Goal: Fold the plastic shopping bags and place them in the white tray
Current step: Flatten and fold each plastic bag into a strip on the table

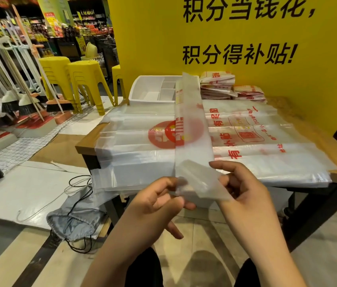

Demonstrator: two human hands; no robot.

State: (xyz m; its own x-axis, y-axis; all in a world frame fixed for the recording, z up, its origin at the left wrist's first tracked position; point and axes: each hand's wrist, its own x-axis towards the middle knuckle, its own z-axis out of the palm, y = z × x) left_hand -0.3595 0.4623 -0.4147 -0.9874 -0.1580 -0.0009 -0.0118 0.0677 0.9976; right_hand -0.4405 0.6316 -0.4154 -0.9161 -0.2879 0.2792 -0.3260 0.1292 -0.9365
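Observation:
A translucent plastic bag, folded into a long narrow strip [191, 129], stretches from my hands away toward the white tray [140, 90]. Its near end is turned up in a small diagonal fold. My left hand [159, 201] pinches the strip's near left edge between thumb and fingers. My right hand [244, 191] holds the right side of the folded end, with the forefinger on top. Beneath the strip a pile of flat bags with red print [267, 146] covers the wooden table [84, 143]. The tray has several compartments and stands at the table's far edge.
Stacks of bundled bags [217, 83] lie right of the tray against a yellow wall [246, 38]. Yellow stools [84, 79] and brooms [26, 100] stand to the left. A grey drawstring bag [76, 222] and cables lie on the floor by the table leg.

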